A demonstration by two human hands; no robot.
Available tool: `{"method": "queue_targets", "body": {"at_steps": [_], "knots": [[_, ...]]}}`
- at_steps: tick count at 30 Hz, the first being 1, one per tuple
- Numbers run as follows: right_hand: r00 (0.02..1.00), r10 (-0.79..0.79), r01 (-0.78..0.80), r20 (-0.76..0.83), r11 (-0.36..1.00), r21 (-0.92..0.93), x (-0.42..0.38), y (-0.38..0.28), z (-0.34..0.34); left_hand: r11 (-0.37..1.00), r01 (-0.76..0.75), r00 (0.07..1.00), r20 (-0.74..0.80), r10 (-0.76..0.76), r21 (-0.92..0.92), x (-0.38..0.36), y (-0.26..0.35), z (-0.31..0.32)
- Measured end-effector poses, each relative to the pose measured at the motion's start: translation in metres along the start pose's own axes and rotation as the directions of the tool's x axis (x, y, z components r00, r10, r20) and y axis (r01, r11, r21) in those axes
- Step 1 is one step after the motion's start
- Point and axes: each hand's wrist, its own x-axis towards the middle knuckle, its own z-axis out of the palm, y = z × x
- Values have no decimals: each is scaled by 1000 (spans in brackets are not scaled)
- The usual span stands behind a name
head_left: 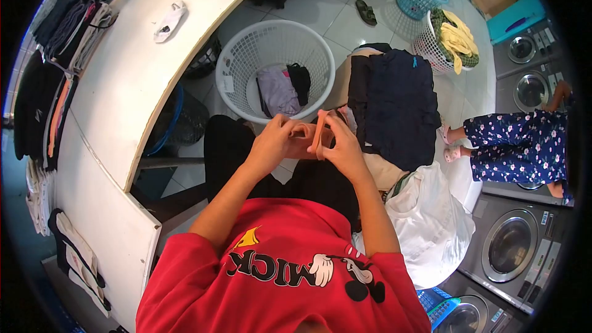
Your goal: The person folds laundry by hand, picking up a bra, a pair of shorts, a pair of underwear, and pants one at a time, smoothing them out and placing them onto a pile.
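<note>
At the centre of the frame both hands meet over a small orange garment (316, 139), folded so tight that only a narrow upright strip and a patch behind the fingers show; what kind of garment it is cannot be told. The left hand (276, 140) is curled closed on its near side, the right hand (343, 147) pinches the strip from the other side, and the fingers overlap so that each hides part of the cloth.

Just above the hands stands a white laundry basket (239, 61) with a pale lilac piece (277, 90) and a black piece (300, 80) lying in it; its lower rim is hidden behind the wrists. Right of the hands a stack of dark navy folded clothes (394, 105) rests on something beige that is mostly covered. A white bag (431, 222) sits at lower right.

The curved white counter (123, 80) fills the upper left, with a white sock (169, 21) on it and folded piles at the far left edge, blurred by the lens. At the right edge another person in floral trousers (518, 148) is cut off by the frame, beside washing machines (512, 243). The wearer's red shirt (283, 277) blocks the bottom.
</note>
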Motion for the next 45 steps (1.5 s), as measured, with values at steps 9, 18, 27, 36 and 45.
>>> {"method": "queue_targets", "body": {"at_steps": [9,18,27,36,45], "knots": [[999,41,-44,-20,983,-176,5,-40,-1,904,-311,949,49,311,292,7,24,-5],[926,231,-100,298,913,-396,25,-48,-21,981,-176,983,29,179,-86,1,28,-3],[855,164,-400,491,812,425,20,16,-37,640,58,990,-39,-137,-767,0,0,2],[921,208,-388,329,572,723,-17,20,-24,465,133,915,-71,-397,-875,6,-16,14],[968,212,-132,-132,884,448,-32,52,0,597,305,952,239,-189,-742,-2,-8,5]]}}
